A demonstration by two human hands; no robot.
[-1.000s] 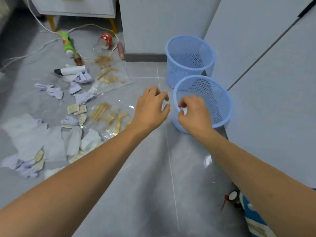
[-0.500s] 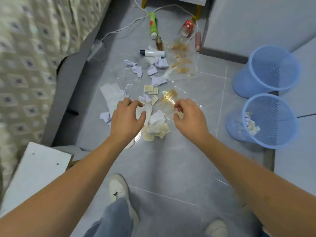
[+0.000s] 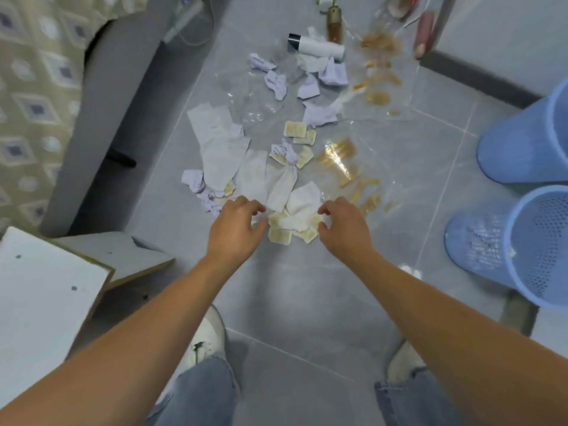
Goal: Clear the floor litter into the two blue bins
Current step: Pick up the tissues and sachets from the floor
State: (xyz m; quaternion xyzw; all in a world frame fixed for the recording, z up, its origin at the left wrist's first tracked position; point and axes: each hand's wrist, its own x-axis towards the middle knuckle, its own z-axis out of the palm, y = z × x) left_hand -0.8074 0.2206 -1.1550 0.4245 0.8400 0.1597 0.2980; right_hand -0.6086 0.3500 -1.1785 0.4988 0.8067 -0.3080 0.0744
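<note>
With left hand [image 3: 236,230] and right hand [image 3: 344,226] half-curled, holding nothing, flanking near paper scraps [image 3: 292,222]: scoop inward together, lift, carry to near blue bin [image 3: 519,241].

Glossy grey floor tiles [image 3: 295,296], perforated plastic bins [image 3: 522,250], crumpled paper scraps [image 3: 221,149]

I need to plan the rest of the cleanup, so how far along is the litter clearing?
Early. The near bin holds a few scraps. Left hand and right hand close on the nearest paper pile. Torn paper, plastic wrap and a white tube remain on the floor.
</note>
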